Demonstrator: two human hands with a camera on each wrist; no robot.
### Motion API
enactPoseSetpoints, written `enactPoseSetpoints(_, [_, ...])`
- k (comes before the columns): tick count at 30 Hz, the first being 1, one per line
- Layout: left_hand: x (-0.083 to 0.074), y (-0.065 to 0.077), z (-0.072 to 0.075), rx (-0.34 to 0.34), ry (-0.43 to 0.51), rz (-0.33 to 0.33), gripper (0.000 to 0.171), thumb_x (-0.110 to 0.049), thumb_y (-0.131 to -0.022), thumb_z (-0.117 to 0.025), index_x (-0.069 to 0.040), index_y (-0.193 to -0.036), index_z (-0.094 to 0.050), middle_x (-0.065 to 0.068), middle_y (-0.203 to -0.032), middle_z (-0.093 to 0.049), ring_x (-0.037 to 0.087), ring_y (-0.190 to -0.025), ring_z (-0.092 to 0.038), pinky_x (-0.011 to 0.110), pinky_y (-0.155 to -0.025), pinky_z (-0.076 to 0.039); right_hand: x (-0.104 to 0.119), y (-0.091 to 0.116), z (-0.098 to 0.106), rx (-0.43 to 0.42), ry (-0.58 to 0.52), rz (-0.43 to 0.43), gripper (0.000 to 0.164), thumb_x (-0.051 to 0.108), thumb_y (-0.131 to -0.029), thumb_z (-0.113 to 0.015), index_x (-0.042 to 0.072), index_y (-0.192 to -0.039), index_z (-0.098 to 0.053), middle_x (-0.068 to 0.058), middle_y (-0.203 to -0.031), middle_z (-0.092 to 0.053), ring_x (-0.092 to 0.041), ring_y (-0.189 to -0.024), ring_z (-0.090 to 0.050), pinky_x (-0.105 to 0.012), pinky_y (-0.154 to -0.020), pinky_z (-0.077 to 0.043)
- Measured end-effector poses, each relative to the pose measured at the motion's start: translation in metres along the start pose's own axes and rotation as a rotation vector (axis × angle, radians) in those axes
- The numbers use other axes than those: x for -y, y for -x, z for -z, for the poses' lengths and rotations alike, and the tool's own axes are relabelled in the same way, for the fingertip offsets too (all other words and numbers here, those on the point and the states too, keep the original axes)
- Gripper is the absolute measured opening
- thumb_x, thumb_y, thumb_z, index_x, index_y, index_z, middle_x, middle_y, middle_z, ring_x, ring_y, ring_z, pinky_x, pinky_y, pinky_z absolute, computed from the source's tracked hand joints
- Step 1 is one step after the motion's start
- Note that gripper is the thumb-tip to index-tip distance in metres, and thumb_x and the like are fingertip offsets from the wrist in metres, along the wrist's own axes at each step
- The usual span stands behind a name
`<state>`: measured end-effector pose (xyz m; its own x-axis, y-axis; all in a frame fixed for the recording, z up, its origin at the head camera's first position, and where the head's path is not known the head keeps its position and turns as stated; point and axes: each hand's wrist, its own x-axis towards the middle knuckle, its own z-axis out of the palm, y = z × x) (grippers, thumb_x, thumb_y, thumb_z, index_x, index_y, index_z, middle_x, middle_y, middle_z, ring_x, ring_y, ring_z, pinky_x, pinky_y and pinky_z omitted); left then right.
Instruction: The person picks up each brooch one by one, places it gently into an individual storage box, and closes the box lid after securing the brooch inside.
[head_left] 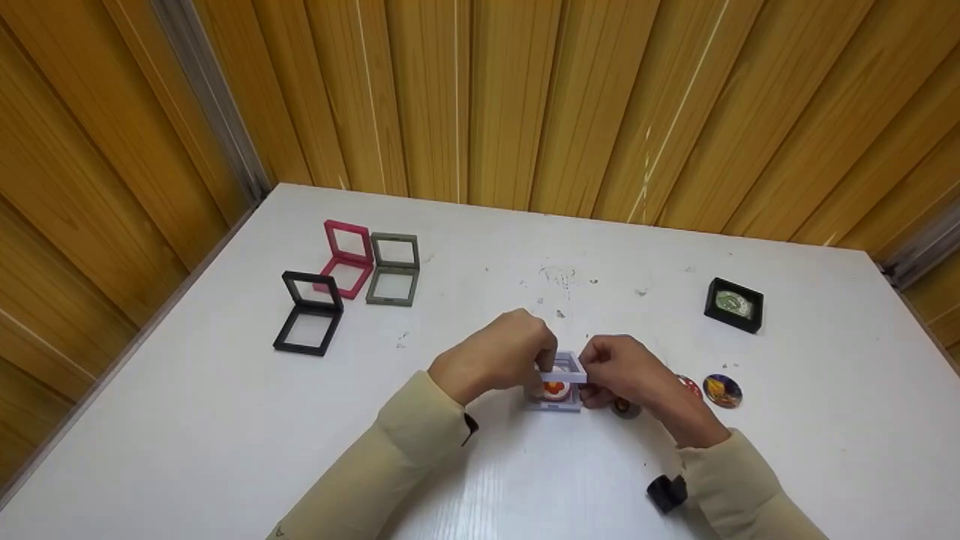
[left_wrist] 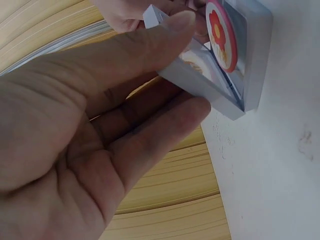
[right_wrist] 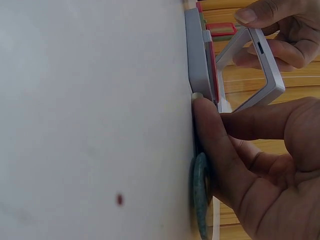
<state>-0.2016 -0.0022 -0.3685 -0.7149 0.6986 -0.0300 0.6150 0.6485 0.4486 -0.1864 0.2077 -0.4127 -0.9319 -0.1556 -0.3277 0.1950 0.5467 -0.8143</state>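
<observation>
At the lilac frame, left fingers clamped on lid, right fingers on base.

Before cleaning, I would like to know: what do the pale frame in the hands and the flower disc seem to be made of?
Pale frame: probably hard plastic, satin finish, judging by its even colour and crisp, straight edges.
Flower disc: smooth, perhaps metal or plastic; its flat picture looks printed, but its core is hidden.
</observation>
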Motion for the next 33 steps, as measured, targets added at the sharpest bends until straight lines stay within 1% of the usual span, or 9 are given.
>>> enactPoseSetpoints(5, [-0.0025,-0.0002,-0.0012,0.011,-0.005,0.022,0.019,-0.001,-0.077,-0.095,-0.007,-0.08,-0.077,-0.008,-0.072,-0.063,0.012,-0.074,-0.051,0.021,-0.062,-0.044,0.0001,0.0004,0.0003,-0.012,0.021,0.0,0.005,0.001,-0.1,-0.062,0.0,-0.097,-0.065,-0.01,-0.087,-0.072,-0.018,-0.066,-0.071,-0.027,-0.055,-0.054])
enactPoseSetpoints(11, [-0.0028,-0.0006,-0.0028,0.004,-0.037,0.0,0.019,0.001,-0.076,-0.094,-0.008,-0.079,-0.077,-0.008,-0.071,-0.063,0.012,-0.072,-0.051,0.02,-0.061,-0.043,0.0003,0.0015,0.001,-0.014,0.036,-0.003,0.004,0.002,-0.1,-0.064,0.0,-0.097,-0.065,-0.009,-0.086,-0.073,-0.018,-0.065,-0.071,-0.027,-0.051,-0.046])
enactPoseSetpoints(20, [-0.0077,0.0,-0.0044,0.003,-0.05,0.022,0.018,0.003,-0.078,-0.092,-0.007,-0.081,-0.077,-0.006,-0.071,-0.062,0.011,-0.071,-0.051,0.019,-0.061,-0.043,0.0005,0.0017,0.0018,-0.01,0.049,0.003,0.004,0.003,-0.099,-0.064,0.0,-0.097,-0.065,-0.008,-0.085,-0.072,-0.018,-0.065,-0.07,-0.028,-0.05,-0.043])
enactPoseSetpoints(24, [-0.0078,0.0001,-0.0052,-0.006,-0.074,0.007,0.018,0.004,-0.077,-0.092,-0.006,-0.081,-0.078,-0.005,-0.071,-0.062,0.011,-0.071,-0.05,0.018,-0.061,-0.043,0.0002,0.001,0.0024,-0.006,0.052,0.012,0.005,0.003,-0.1,-0.064,0.0,-0.096,-0.065,-0.008,-0.085,-0.072,-0.017,-0.065,-0.071,-0.027,-0.05,-0.044])
enactPoseSetpoints(28, [-0.0068,0.0009,-0.0043,-0.012,-0.076,-0.004,0.016,0.0,-0.08,-0.091,-0.007,-0.079,-0.077,-0.006,-0.069,-0.061,0.011,-0.071,-0.049,0.019,-0.06,-0.041,-0.001,0.0008,0.0027,0.005,0.028,0.034,0.005,0.003,-0.099,-0.064,0.0,-0.095,-0.064,-0.007,-0.086,-0.073,-0.017,-0.064,-0.071,-0.027,-0.051,-0.048])
enactPoseSetpoints(30, [-0.0054,0.0007,-0.0035,-0.012,-0.055,-0.006,0.014,-0.004,-0.083,-0.091,-0.008,-0.079,-0.077,-0.008,-0.069,-0.06,0.01,-0.07,-0.05,0.019,-0.06,-0.041,-0.0016,0.0008,0.0026,0.013,0.011,0.046,0.005,0.002,-0.099,-0.064,-0.001,-0.095,-0.064,-0.007,-0.086,-0.073,-0.018,-0.064,-0.071,-0.026,-0.053,-0.051])
enactPoseSetpoints(33, [-0.0026,0.0,-0.0019,-0.031,0.016,0.005,0.012,-0.011,-0.084,-0.091,-0.009,-0.083,-0.079,-0.009,-0.071,-0.062,0.008,-0.07,-0.053,0.019,-0.061,-0.044,-0.0025,0.0004,0.0028,0.02,0.0,0.061,0.006,0.002,-0.099,-0.064,-0.003,-0.096,-0.064,-0.007,-0.085,-0.072,-0.018,-0.065,-0.072,-0.027,-0.055,-0.055])
